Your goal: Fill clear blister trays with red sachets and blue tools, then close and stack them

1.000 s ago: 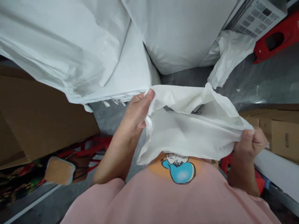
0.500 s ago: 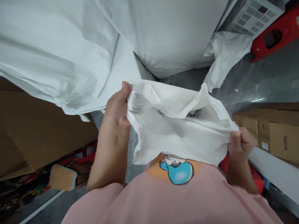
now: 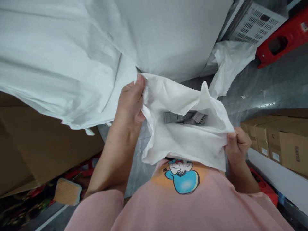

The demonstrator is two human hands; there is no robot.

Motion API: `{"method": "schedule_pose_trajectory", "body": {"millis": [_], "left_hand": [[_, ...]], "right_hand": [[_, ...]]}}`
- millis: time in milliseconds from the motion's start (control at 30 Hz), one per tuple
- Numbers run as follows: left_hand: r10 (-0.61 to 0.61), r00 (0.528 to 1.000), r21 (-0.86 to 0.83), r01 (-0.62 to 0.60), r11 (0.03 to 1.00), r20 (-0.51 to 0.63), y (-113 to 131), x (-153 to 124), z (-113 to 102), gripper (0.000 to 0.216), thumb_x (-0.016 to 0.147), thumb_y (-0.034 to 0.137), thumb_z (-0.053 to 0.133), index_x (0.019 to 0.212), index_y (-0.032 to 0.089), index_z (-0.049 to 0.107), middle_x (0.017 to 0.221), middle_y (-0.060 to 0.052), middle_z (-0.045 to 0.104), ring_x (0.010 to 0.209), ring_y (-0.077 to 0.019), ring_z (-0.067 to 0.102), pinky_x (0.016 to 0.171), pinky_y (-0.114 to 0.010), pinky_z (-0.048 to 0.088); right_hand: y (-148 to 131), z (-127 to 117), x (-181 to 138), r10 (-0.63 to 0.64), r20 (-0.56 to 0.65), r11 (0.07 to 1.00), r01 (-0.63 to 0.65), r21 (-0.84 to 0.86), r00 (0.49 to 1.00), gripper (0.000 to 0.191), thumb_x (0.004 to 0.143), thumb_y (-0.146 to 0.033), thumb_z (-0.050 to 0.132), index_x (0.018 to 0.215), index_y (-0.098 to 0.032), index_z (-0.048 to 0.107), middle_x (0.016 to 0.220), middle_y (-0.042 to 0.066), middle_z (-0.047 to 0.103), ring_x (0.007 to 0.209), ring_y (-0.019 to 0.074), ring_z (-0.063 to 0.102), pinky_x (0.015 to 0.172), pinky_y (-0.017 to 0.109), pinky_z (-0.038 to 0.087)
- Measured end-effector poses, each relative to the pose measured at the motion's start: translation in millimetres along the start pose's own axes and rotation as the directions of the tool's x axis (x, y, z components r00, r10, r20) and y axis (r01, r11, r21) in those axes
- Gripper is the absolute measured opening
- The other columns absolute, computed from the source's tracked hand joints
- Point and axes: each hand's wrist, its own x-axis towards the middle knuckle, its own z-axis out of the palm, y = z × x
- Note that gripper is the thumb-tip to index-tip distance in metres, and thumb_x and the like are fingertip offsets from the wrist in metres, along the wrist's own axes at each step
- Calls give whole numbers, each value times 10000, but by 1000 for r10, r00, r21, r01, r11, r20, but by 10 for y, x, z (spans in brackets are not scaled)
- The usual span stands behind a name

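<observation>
White bag (image 3: 183, 141): since the earlier frame its mouth had opened wider and shown more inside; the left hand (image 3: 130, 99) had shifted right and slightly far, while the right hand (image 3: 237, 146) had come in leftward.
White sheeting (image 3: 60, 64): spread across the far left, draped in folds, its near edge hanging over a brown cardboard box (image 3: 48, 147).
Large white bulk (image 3: 178, 38): stood at the far middle, just beyond the bag.
Far right: a slotted pale crate (image 3: 257, 24) stood beside a red plastic piece (image 3: 276, 41), with a crumpled white bag (image 3: 231, 64) near them on the grey floor (image 3: 271, 85).
Right side: cardboard boxes (image 3: 293, 147) stood in a row, well apart from the sheeting.
Near left: a tan pad (image 3: 67, 192) lay close to red plastic.
In the bag: several grey pieces (image 3: 172, 117) lay together, one showing a pale label; the drooping far rim and the near panel hid parts of them.
Bag's look: white, soft and wrinkled, held in front of the pink shirt (image 3: 183, 205), its far rim peaked toward the right.
Left hand's grip: grasped the left rim, thumb uppermost.
Right hand's grip: pinched the right edge, fingers curled.
</observation>
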Motion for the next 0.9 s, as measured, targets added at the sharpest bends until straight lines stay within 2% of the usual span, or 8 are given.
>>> {"method": "schedule_pose_trajectory", "body": {"millis": [167,333,400,533,633,767,833,900], "left_hand": [[-4,1000,61,5,998,-12,310,-4,217,398,875,499,608,651,181,526,416,62,397,338,-72,306,351,-238,236],[228,969,-32,-232,972,-95,643,-120,301,342,827,462,683,731,160,553,569,55,497,470,-68,396,464,-200,372],[307,943,-30,-313,949,-128,689,-132,277,377,794,484,711,713,161,533,581,59,489,501,-70,405,515,-202,409],[320,941,28,-318,948,-110,654,-52,232,392,779,500,709,689,164,529,543,65,467,481,-78,371,500,-218,393],[306,945,46,-302,952,-116,585,196,250,362,801,441,693,649,168,511,503,71,434,468,-75,342,470,-207,346],[306,923,-8,-317,948,-233,580,881,375,334,863,394,637,679,180,458,520,94,402,519,-70,362,530,-185,381],[332,895,-8,-350,937,-297,651,1230,453,246,910,347,581,760,181,478,554,99,426,558,-63,402,585,-169,397],[308,918,43,-307,951,-251,742,1426,477,151,935,347,538,909,201,510,608,99,485,624,-60,486,624,-165,403]], "right_hand": [[-260,315,520,-194,90,971,178,162,977,390,980,-368,436,622,-213,419,550,-47,383,504,105,390,516,244,343],[-545,677,1011,-377,117,873,311,375,919,376,1006,-396,360,671,-226,355,599,-34,374,561,121,405,592,261,387],[-636,841,1128,-446,134,837,360,412,885,386,1021,-436,295,704,-230,369,625,-23,392,596,131,432,643,270,409],[-698,1192,1234,-528,202,817,427,388,825,459,1027,-503,178,732,-228,397,659,-11,426,632,129,455,718,267,416],[-621,1418,1292,-482,225,854,397,335,847,445,1027,-494,225,717,-224,395,649,-26,418,626,116,448,720,248,404],[-550,1693,1504,-243,157,930,184,317,957,381,1022,-435,307,740,-213,432,667,-50,451,634,88,459,682,203,408],[-563,1853,1669,-188,185,909,100,404,965,286,1008,-385,370,836,-199,503,769,-54,553,723,66,536,726,174,436],[-535,2003,1832,-232,282,851,54,522,931,211,979,-374,437,1025,-203,551,982,-44,640,930,54,608,823,162,460]]}}
